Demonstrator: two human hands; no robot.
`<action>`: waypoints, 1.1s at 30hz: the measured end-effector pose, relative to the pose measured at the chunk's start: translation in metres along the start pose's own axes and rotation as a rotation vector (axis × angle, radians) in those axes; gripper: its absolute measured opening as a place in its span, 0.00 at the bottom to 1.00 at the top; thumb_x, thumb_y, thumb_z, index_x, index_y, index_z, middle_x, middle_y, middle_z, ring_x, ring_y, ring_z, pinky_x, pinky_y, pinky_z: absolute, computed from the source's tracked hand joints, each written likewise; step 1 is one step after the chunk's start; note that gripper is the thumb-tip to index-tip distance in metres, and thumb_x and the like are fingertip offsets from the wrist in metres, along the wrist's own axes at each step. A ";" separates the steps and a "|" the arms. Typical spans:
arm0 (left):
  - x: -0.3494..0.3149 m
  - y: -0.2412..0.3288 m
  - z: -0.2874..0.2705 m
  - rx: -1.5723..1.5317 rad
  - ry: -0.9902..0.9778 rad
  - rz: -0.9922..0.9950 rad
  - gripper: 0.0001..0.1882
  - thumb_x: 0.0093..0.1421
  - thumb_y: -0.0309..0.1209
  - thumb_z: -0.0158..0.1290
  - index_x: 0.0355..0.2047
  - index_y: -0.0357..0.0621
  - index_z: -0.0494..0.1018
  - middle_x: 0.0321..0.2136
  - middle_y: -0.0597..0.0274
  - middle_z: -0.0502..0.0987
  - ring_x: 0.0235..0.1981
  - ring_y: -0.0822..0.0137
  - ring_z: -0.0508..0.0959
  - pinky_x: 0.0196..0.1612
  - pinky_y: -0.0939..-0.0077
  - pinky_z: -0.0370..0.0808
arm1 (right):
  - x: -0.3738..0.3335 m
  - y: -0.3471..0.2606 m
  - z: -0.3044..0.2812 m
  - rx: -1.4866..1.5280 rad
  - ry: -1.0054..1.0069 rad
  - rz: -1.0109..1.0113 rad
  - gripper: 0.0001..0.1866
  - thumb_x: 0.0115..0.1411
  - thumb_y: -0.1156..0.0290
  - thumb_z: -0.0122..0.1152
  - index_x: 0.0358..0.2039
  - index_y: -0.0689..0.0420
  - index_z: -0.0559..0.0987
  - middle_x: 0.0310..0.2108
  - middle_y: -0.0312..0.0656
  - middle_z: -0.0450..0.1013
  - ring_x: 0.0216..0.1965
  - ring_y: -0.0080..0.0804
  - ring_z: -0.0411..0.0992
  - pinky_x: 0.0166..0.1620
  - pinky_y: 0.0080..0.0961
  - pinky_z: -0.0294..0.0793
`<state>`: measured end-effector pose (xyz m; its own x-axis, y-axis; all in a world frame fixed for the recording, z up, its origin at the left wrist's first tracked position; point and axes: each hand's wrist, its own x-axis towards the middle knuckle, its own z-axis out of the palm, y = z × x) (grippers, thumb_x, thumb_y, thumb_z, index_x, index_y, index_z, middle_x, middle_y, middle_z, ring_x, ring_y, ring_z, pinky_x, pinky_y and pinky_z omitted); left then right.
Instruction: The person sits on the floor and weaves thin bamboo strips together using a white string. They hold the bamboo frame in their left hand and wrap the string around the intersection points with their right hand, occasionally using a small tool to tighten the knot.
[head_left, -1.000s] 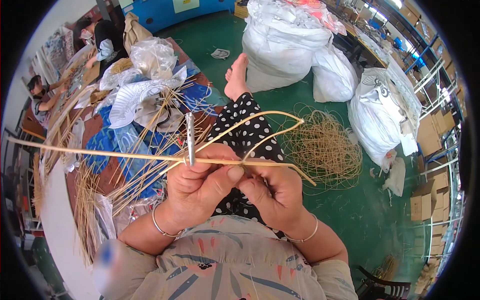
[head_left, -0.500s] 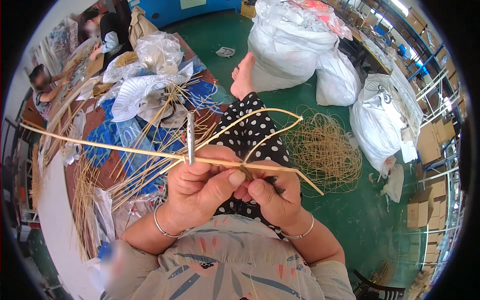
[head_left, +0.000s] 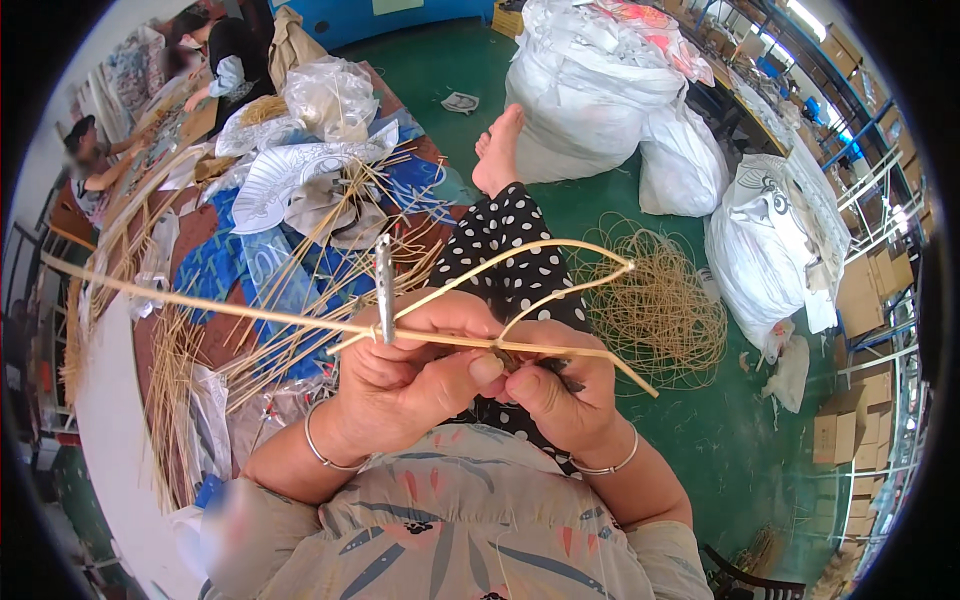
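Both hands work close together on a frame of thin bamboo strips (head_left: pixel 250 312): one long strip with a bent right end and a leaf-shaped loop on its far side. My left hand (head_left: pixel 400 375) is closed around the long strip, thumb and fingertips pinching near a joint where strips meet. A narrow silver metal tool (head_left: pixel 384 285) stands up by its fingers; its lower end is hidden. My right hand (head_left: pixel 565 405) is closed on the strip just right of that joint, its fingertips almost touching the left thumb. A small dark piece (head_left: pixel 562 378) shows in its grip, its kind unclear.
Loose bamboo sticks (head_left: pixel 180 400), a white printed sheet (head_left: pixel 265 200) and clear plastic bags (head_left: pixel 330 100) crowd the table on my left. A tangled coil of thin strips (head_left: pixel 655 310) lies on the floor. Large white sacks (head_left: pixel 590 100) stand beyond. Two people sit far left.
The bamboo frame and both hands have shifted slightly right and toward me. The loop's tip sits lower and farther right. Both hands keep their grip.
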<state>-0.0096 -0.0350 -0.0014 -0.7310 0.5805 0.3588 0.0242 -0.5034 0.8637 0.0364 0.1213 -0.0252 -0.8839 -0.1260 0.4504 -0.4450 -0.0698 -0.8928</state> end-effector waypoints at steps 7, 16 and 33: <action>0.000 0.006 0.006 -0.005 -0.015 0.033 0.07 0.54 0.20 0.48 0.34 0.33 0.68 0.27 0.60 0.72 0.26 0.75 0.73 0.28 0.84 0.71 | -0.001 -0.005 0.002 0.039 -0.001 0.020 0.11 0.55 0.70 0.52 0.35 0.65 0.73 0.23 0.38 0.69 0.20 0.21 0.64 0.23 0.16 0.62; -0.003 0.007 0.007 0.046 -0.014 0.073 0.05 0.56 0.21 0.45 0.32 0.32 0.68 0.24 0.60 0.72 0.24 0.75 0.72 0.25 0.85 0.69 | -0.004 -0.006 0.003 0.090 -0.022 0.044 0.12 0.56 0.69 0.51 0.35 0.65 0.73 0.24 0.37 0.69 0.20 0.18 0.64 0.22 0.14 0.62; -0.005 0.003 -0.005 -0.024 0.018 0.075 0.04 0.56 0.22 0.45 0.31 0.33 0.67 0.23 0.59 0.71 0.22 0.74 0.71 0.24 0.82 0.69 | -0.001 0.000 0.006 0.154 -0.055 0.179 0.11 0.54 0.72 0.54 0.36 0.64 0.72 0.27 0.37 0.70 0.25 0.17 0.67 0.25 0.13 0.65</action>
<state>-0.0097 -0.0427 -0.0028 -0.7397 0.5294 0.4155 0.0629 -0.5602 0.8259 0.0377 0.1151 -0.0255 -0.9359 -0.2029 0.2881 -0.2507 -0.1912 -0.9490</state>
